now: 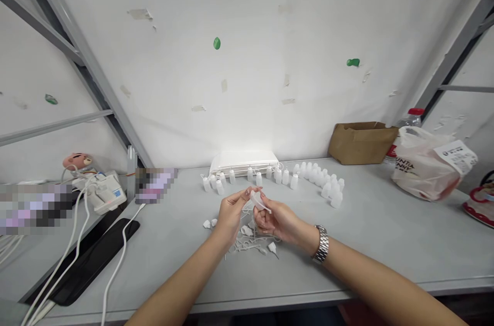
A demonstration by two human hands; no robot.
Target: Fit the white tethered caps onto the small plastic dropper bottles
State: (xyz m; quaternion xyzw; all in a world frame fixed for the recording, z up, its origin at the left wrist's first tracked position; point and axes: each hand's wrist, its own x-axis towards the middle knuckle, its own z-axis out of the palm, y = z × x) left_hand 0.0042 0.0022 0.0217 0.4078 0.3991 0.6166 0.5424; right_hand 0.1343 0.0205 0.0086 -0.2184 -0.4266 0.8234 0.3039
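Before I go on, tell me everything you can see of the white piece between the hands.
The white piece is small, pale and slightly translucent, and looks like thin plastic. The part in view is curved and slants down to the right in the picture. The left hand and right hand hold it with their fingers above the table. Fingers cover part of it, so its full shape cannot be told.

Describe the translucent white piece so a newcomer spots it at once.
On the grey table, in front of the small white bottles, the left hand and right hand meet. The translucent white piece is between them, near the tangled white cords. Unlike the standing bottles, it is held in the hands.
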